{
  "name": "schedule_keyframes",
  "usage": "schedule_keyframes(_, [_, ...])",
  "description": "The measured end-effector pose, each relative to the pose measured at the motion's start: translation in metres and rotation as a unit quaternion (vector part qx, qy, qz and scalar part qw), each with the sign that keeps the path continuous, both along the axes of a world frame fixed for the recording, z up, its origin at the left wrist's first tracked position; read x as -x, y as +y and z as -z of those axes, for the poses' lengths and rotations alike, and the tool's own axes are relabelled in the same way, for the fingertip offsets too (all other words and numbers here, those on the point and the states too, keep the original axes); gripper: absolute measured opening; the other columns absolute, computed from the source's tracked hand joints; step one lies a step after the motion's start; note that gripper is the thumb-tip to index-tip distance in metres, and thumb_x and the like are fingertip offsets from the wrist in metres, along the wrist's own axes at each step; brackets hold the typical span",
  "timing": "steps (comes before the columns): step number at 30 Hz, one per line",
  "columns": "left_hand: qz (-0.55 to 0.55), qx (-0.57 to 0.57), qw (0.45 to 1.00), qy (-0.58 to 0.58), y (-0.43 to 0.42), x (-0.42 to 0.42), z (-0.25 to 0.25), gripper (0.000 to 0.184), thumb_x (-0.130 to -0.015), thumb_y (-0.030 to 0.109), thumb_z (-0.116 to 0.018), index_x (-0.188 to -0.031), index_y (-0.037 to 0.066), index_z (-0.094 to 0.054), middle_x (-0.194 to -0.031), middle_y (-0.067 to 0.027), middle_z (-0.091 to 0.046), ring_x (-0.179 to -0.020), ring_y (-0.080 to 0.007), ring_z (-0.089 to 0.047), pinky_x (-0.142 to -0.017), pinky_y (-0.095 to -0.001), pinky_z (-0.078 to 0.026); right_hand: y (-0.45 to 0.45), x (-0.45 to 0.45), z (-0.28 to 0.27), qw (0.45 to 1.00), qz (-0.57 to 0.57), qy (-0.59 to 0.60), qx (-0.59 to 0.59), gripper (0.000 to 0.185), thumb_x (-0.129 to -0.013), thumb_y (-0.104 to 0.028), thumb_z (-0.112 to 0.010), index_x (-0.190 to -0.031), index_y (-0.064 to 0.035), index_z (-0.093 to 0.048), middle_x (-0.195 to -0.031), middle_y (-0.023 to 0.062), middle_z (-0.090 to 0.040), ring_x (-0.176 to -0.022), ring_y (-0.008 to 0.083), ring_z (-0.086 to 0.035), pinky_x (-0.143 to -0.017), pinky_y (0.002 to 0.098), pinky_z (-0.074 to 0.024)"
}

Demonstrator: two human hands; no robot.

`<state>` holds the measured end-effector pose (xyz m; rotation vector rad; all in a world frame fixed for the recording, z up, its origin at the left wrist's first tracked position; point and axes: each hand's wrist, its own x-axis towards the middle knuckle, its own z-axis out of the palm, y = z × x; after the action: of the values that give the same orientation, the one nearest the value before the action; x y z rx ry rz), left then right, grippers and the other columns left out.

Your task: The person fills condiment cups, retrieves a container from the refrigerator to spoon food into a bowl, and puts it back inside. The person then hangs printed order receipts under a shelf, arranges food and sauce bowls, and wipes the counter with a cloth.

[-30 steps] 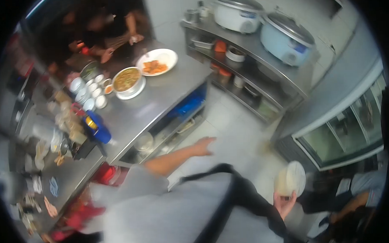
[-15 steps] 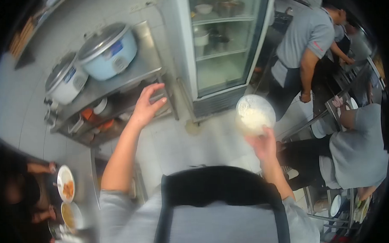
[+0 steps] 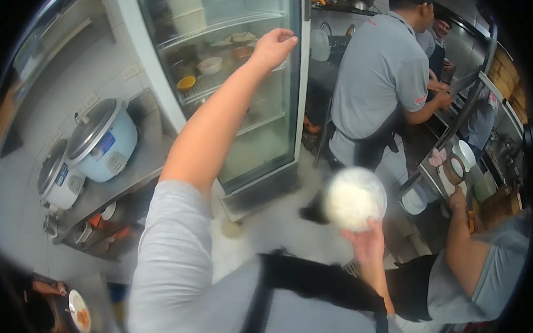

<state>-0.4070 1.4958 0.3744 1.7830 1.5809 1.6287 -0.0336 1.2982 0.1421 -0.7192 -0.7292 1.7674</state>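
Observation:
My right hand grips the near edge of a round, pale bowl, held out in front of me over the floor. White food, perhaps rice, fills it; blur hides the exact kind. My left hand is raised in front of the glass-door fridge, close to the right edge of its door. Its fingers are loosely bent with a small gap to the thumb, and nothing shows in them. Whether it touches the door I cannot tell. Behind the glass are a small bowl, a yellow dish and stacked white containers.
Two rice cookers stand on a steel table at left. A co-worker in grey stands right of the fridge; another is closer, at the lower right. Another person's hand is near a plate of food, lower left.
My view has turned right and closer to the fridge. My left hand has risen from beside the steel table to the fridge door, its fingers less spread. The bowl stays in my right hand.

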Motion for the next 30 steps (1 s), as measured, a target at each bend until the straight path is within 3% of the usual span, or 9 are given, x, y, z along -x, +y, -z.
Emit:
schedule_keyframes(5, [-0.123, -0.062, 0.987, 0.08, 0.141, 0.004, -0.034, 0.044, -0.087, 0.027, -0.061, -0.122, 0.001, -0.057, -0.106, -0.0126, -0.066, -0.095, -0.0199, -0.064, -0.08, -0.0332, -0.05, 0.019, -0.024, 0.012, 0.995, 0.081, -0.036, 0.041, 0.064, -0.083, -0.029, -0.059, -0.14, -0.0176, -0.031, -0.138, 0.0112, -0.041, -0.122, 0.034, -0.046, -0.081, 0.0501, -0.0527])
schedule_keyframes(8, [-0.186, -0.076, 0.974, 0.105, 0.196, 0.006, -0.049, 0.041, -0.083, 0.033, -0.064, -0.114, 0.006, -0.063, -0.111, -0.0143, -0.066, -0.106, -0.0302, -0.061, -0.09, -0.0368, -0.049, 0.033, -0.035, 0.016, 0.986, 0.148, -0.062, 0.051, 0.067, -0.082, -0.028, -0.06, -0.141, -0.0176, -0.029, -0.137, 0.011, -0.041, -0.12, 0.0326, -0.048, -0.078, 0.0468, -0.0536])
schedule_keyframes(11, [-0.202, -0.14, 0.957, 0.156, 0.3, 0.041, -0.045, 0.037, -0.074, 0.032, -0.073, -0.1, 0.006, -0.067, -0.1, -0.0245, -0.066, -0.098, -0.0337, -0.064, -0.087, -0.0419, -0.049, 0.044, -0.039, 0.018, 0.968, 0.214, -0.114, 0.063, 0.071, -0.081, -0.025, -0.061, -0.142, -0.0181, -0.027, -0.136, 0.0111, -0.041, -0.116, 0.0306, -0.05, -0.075, 0.0427, -0.0521])
schedule_keyframes(15, [-0.223, -0.089, 0.955, 0.173, 0.259, 0.016, -0.069, 0.024, -0.077, 0.02, -0.067, -0.092, 0.001, -0.066, -0.093, -0.0221, -0.067, -0.09, -0.0363, -0.065, -0.081, -0.0423, -0.051, 0.051, -0.052, 0.05, 0.935, 0.276, -0.18, 0.133, 0.074, -0.08, -0.024, -0.062, -0.143, -0.0184, -0.024, -0.136, 0.0106, -0.039, -0.117, 0.0293, -0.045, -0.076, 0.0435, -0.0479])
schedule_keyframes(18, [-0.317, -0.07, 0.912, 0.251, 0.27, 0.013, -0.077, 0.021, -0.076, 0.017, -0.067, -0.09, 0.001, -0.066, -0.09, -0.022, -0.067, -0.089, -0.0371, -0.065, -0.08, -0.0421, -0.052, 0.06, -0.055, 0.071, 0.92, 0.278, -0.214, 0.175, 0.074, -0.08, -0.022, -0.063, -0.143, -0.0186, -0.024, -0.136, 0.0106, -0.038, -0.118, 0.0288, -0.045, -0.077, 0.044, -0.0474])
schedule_keyframes(22, [-0.303, -0.141, 0.915, 0.227, 0.278, 0.019, -0.069, 0.02, -0.075, 0.017, -0.068, -0.088, 0.002, -0.066, -0.089, -0.0223, -0.067, -0.088, -0.0367, -0.065, -0.078, -0.0417, -0.052, 0.094, -0.048, 0.069, 0.96, 0.214, -0.157, 0.093, 0.074, -0.079, -0.016, -0.061, -0.143, -0.0176, -0.024, -0.138, 0.0117, -0.036, -0.121, 0.0293, -0.042, -0.079, 0.0454, -0.0471])
schedule_keyframes(25, [-0.321, -0.156, 0.906, 0.228, 0.277, 0.018, -0.064, 0.018, -0.075, 0.017, -0.068, -0.086, 0.003, -0.064, -0.087, -0.0227, -0.066, -0.084, -0.0372, -0.065, -0.077, -0.0424, -0.052, 0.132, -0.032, 0.059, 0.973, 0.202, -0.107, 0.003, 0.074, -0.079, -0.011, -0.057, -0.145, -0.0135, -0.023, -0.139, 0.0137, -0.035, -0.128, 0.0304, -0.037, -0.094, 0.0468, -0.0426])
schedule_keyframes(28, [-0.295, -0.076, 0.93, 0.207, 0.263, 0.006, -0.064, 0.016, -0.074, 0.016, -0.067, -0.082, 0.004, -0.063, -0.082, -0.0221, -0.066, -0.081, -0.038, -0.065, -0.076, -0.0437, -0.051, 0.175, -0.036, 0.055, 0.982, 0.179, -0.013, -0.064, 0.074, -0.08, -0.008, -0.056, -0.145, -0.0097, -0.021, -0.142, 0.015, -0.033, -0.132, 0.0295, -0.035, -0.106, 0.0459, -0.0334])
schedule_keyframes(30, [-0.229, -0.187, 0.897, 0.327, 0.251, -0.028, -0.048, 0.013, -0.074, 0.016, -0.066, -0.079, 0.005, -0.062, -0.079, -0.0211, -0.065, -0.079, -0.0391, -0.064, -0.074, -0.0449, -0.051, 0.2, -0.031, 0.047, 0.984, 0.156, 0.041, -0.079, 0.073, -0.08, -0.008, -0.055, -0.145, -0.009, -0.021, -0.142, 0.0152, -0.034, -0.132, 0.0287, -0.035, -0.107, 0.0449, -0.0328])
